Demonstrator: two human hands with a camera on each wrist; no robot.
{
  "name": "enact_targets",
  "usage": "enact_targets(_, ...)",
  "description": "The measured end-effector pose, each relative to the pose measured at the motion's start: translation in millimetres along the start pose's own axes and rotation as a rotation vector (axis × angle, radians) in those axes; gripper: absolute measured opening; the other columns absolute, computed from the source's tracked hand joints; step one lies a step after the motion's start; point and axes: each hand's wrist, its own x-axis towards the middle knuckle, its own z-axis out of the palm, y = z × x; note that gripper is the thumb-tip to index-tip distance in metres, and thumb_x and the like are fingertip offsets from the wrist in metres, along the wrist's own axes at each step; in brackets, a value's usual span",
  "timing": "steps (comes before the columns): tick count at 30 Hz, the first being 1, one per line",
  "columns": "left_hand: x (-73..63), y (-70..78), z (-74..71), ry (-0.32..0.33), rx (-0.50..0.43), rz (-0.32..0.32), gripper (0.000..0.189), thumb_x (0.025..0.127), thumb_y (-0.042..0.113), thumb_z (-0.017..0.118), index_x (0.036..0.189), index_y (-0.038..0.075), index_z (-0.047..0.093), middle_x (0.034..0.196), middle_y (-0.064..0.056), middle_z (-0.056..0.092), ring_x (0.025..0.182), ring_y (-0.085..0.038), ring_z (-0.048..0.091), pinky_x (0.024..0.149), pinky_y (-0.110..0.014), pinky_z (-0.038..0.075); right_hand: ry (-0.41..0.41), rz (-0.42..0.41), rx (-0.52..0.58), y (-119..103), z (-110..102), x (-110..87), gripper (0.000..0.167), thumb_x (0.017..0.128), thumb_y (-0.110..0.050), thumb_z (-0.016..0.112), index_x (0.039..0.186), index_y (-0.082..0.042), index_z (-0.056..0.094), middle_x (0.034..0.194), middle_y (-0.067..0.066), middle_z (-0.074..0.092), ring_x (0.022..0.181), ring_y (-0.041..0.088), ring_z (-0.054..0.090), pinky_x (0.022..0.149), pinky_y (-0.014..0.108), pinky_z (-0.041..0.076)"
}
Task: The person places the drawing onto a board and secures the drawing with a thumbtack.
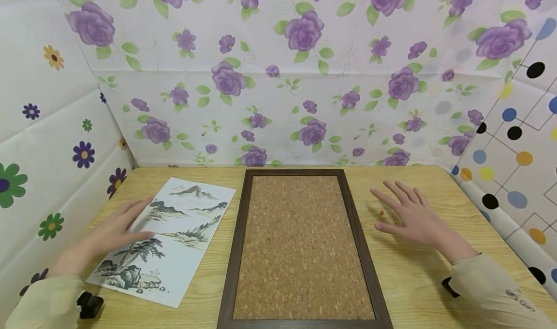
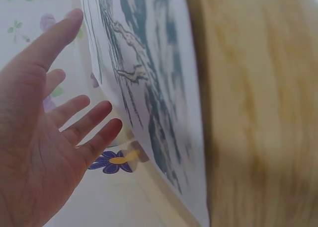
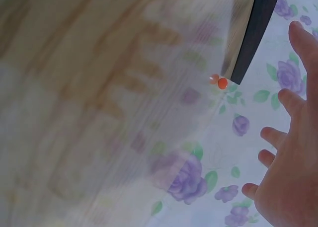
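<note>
A white sheet printed with an ink landscape of mountains, rocks and a pine lies slanted on the left of the table. My left hand is at its left edge, thumb spread from the fingers and overlapping the sheet in the head view. In the left wrist view, that hand has loose fingers with nothing between them. On the other side, my right hand spreads its fingers over the table, holding nothing. Just left of it lies a small round orange thing, which also shows as an orange dot in the right wrist view.
Between the hands lies a cork board in a dark brown frame on the wooden table. Flowered sheeting closes off the back, with a dotted wall at right and a daisy-patterned wall at left.
</note>
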Motion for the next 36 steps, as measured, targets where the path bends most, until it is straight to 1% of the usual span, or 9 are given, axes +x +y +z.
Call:
enact_targets(3,-0.3,-1.7,1.1,-0.009,-0.001,-0.009,0.098,0.084,0.040,0.077,0.159,0.009,0.021,0.145,-0.038,0.034,0.125,-0.059,0.040,0.095,-0.077,0.036,-0.008,-0.002,0.009,1,1,0.2,0.085,0.088,-0.057,0.065,0.158,-0.033,0.024,0.166,0.013,0.015,0.151,0.046,0.011,0.112,0.076,0.009)
enact_targets(6,0.1,-3.6,1.6,-0.028,0.007,-0.024,0.097,0.083,0.040,0.077,0.156,0.002,0.025,0.142,-0.039,0.037,0.123,-0.059,0.042,0.095,-0.075,0.038,-0.012,-0.001,0.011,1,2,0.6,0.084,0.088,-0.057,0.065,0.158,-0.033,0.024,0.166,0.013,0.015,0.151,0.045,0.011,0.112,0.076,0.010)
enact_targets(11,1.8,-5.4,2.8,-0.068,0.020,-0.078,0.098,0.082,0.045,0.077,0.153,-0.004,0.028,0.139,-0.042,0.040,0.121,-0.059,0.045,0.095,-0.073,0.040,-0.037,0.006,0.022,1,3,2.0,0.083,0.089,-0.058,0.063,0.158,-0.031,0.025,0.166,0.013,0.013,0.151,0.045,0.010,0.112,0.076,0.009)
enact_targets(16,3.6,-7.0,2.3,-0.084,0.004,-0.098,0.101,0.081,0.043,0.078,0.151,-0.009,0.027,0.132,-0.042,0.044,0.109,-0.051,0.055,0.088,-0.066,0.048,-0.054,0.005,0.025,2,4,3.6,0.081,0.089,-0.059,0.063,0.157,-0.029,0.028,0.166,0.014,0.016,0.150,0.046,0.013,0.112,0.075,0.010)
enact_targets(20,5.6,-7.5,0.7,-0.101,-0.013,-0.118,0.101,0.080,0.041,0.079,0.149,-0.013,0.028,0.128,-0.042,0.045,0.102,-0.045,0.058,0.084,-0.062,0.051,-0.050,0.001,0.027,2,6,4.5,0.079,0.089,-0.057,0.064,0.156,-0.027,0.032,0.165,0.015,0.019,0.149,0.047,0.015,0.112,0.074,0.013)
enact_targets(24,7.1,-6.3,-1.2,-0.125,-0.029,-0.148,0.098,0.082,0.041,0.078,0.148,-0.014,0.029,0.127,-0.041,0.044,0.103,-0.045,0.057,0.085,-0.061,0.050,-0.050,-0.013,0.027,3,6,5.6,0.076,0.090,-0.054,0.064,0.154,-0.024,0.036,0.163,0.016,0.021,0.148,0.047,0.017,0.112,0.073,0.016)
enact_targets(30,7.0,-4.4,-3.4,-0.139,-0.068,-0.181,0.095,0.083,0.038,0.078,0.148,-0.014,0.031,0.124,-0.038,0.047,0.104,-0.043,0.056,0.085,-0.059,0.050,-0.052,-0.036,0.034,6,8,7.0,0.073,0.090,-0.051,0.066,0.151,-0.019,0.041,0.161,0.019,0.025,0.146,0.048,0.020,0.110,0.073,0.020)
enact_targets(32,6.7,-5.4,-3.4,-0.139,-0.066,-0.185,0.094,0.083,0.037,0.077,0.148,-0.013,0.032,0.122,-0.036,0.049,0.102,-0.041,0.057,0.084,-0.057,0.051,-0.051,-0.039,0.036,8,9,7.3,0.073,0.090,-0.050,0.066,0.151,-0.018,0.042,0.161,0.020,0.026,0.146,0.049,0.021,0.110,0.073,0.020)
enact_targets(36,5.4,-9.6,-3.5,-0.135,-0.059,-0.164,0.088,0.084,0.034,0.077,0.146,-0.012,0.035,0.113,-0.028,0.055,0.093,-0.030,0.056,0.077,-0.042,0.050,-0.047,-0.047,0.035,11,11,8.2,0.072,0.090,-0.050,0.067,0.149,-0.017,0.044,0.160,0.020,0.028,0.145,0.049,0.022,0.110,0.072,0.021)
